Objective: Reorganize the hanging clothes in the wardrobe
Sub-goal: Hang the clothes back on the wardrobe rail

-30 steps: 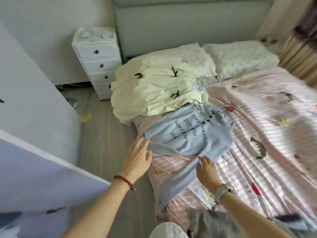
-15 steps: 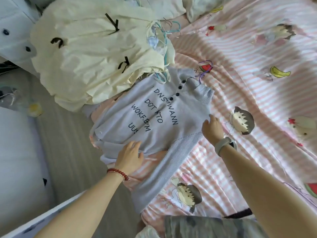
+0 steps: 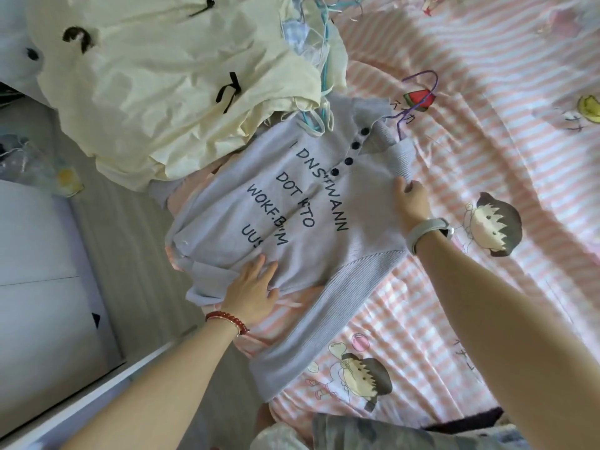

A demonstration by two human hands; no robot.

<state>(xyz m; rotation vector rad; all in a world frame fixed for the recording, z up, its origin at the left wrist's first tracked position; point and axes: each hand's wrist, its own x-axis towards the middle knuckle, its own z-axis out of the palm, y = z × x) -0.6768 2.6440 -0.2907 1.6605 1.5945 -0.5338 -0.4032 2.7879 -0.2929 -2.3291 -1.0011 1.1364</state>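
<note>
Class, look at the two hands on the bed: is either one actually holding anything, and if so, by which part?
Nothing is lifted. The left hand lies flat on the grey top's hem; the right hand rests at its shoulder, by the collar. Whether its fingertips pinch fabric cannot be told.

A lettered top [image 3: 292, 222] is spread flat on the bed sheet [image 3: 487, 157], a heap of garments [image 3: 162, 92] overlapping its far left edge, a hanger hook [image 3: 422, 92] lying beyond its collar, and a wardrobe door [image 3: 39, 271] standing to the left.

You're over a bed with a pink striped cartoon sheet [image 3: 487, 131]; grey wood floor [image 3: 130, 254] left, white cabinet panel [image 3: 39, 287] at its edge.
</note>
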